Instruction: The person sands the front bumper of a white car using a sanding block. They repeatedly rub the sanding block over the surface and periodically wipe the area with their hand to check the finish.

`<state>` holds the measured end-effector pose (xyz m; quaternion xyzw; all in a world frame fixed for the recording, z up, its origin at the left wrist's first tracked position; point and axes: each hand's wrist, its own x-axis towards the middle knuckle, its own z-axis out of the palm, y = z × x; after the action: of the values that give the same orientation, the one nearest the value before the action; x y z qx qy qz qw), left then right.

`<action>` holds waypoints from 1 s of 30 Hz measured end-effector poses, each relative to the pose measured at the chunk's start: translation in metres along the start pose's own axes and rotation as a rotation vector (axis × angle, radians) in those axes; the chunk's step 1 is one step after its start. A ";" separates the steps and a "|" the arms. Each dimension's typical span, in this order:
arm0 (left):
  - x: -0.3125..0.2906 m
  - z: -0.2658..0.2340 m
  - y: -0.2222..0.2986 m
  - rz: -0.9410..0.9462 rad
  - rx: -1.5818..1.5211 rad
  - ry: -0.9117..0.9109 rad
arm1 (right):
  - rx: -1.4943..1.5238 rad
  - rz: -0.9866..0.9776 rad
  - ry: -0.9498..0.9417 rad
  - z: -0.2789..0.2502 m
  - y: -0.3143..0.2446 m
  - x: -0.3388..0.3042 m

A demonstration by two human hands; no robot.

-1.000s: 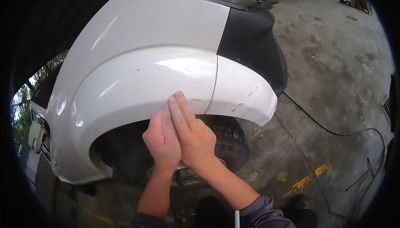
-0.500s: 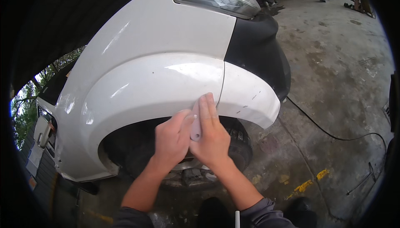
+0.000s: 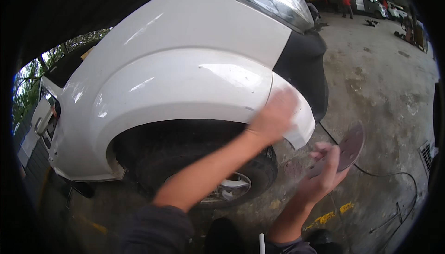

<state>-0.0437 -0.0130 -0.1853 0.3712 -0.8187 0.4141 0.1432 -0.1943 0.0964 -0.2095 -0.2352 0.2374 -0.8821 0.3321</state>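
My left hand (image 3: 276, 115), smeared by motion, is over the white front end piece (image 3: 300, 133) of the wheel-arch flare. Its fingers are too blurred to make out, and whether it touches the surface I cannot tell. Off to the right of the car, my right hand (image 3: 322, 180) grips a round, brownish sanding disc (image 3: 356, 145) with holes in it. The disc is tilted and apart from the bodywork. Behind the seam lies the white fender (image 3: 185, 84), with a small dark mark near its lower edge.
Below the arch is the tyre (image 3: 266, 175) with a silver wheel. A headlight (image 3: 276, 6) and a black bumper part (image 3: 301, 64) are at the car's front. A black hose (image 3: 384, 174) runs across the concrete floor. Far off stands a person in red (image 3: 346, 3).
My hands have parted from the seam. The left has moved right onto the front piece; the right has drawn away to the right with the sanding disc. The view has shifted a little.
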 end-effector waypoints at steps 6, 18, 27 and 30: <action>-0.023 0.024 0.076 0.303 -0.613 -0.121 | -0.014 -0.089 -0.101 -0.010 -0.005 -0.024; -0.153 -0.222 -0.166 -0.412 0.299 0.246 | -0.247 -0.011 -0.665 0.051 -0.025 -0.117; -0.314 -0.263 -0.232 -0.724 0.399 0.385 | -0.375 0.099 -0.814 0.057 -0.021 -0.148; -0.324 -0.253 -0.214 -0.625 0.442 0.343 | -0.368 0.074 -0.902 0.067 -0.027 -0.151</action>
<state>0.3150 0.2626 -0.0827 0.5490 -0.5225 0.5723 0.3132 -0.0679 0.2018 -0.1808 -0.6402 0.2301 -0.6232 0.3857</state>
